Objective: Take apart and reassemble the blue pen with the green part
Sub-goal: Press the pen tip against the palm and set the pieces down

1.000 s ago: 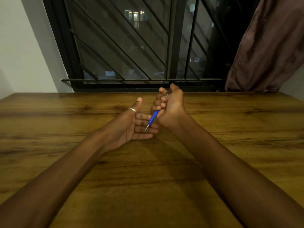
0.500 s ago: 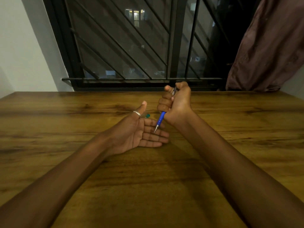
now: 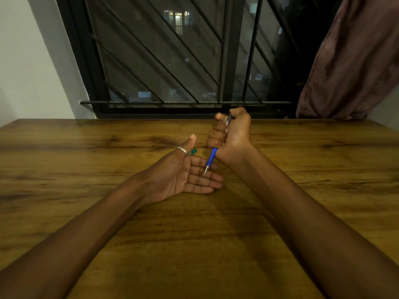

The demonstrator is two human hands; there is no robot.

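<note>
One wooden surface (image 3: 216,244), near edge cut off by frame. Two bare forearms, elbows out of view. Left hand (image 3: 183,175) flat, palm up, fingers (image 3: 207,180) spread wide, holding nothing; one ring (image 3: 182,150) on thumb. Right hand (image 3: 232,134) fisted around one pen (image 3: 210,158); barrel middle hidden, tip pointing down over left fingers. One green part (image 3: 192,151) beyond left thumb, mostly hidden.
</note>
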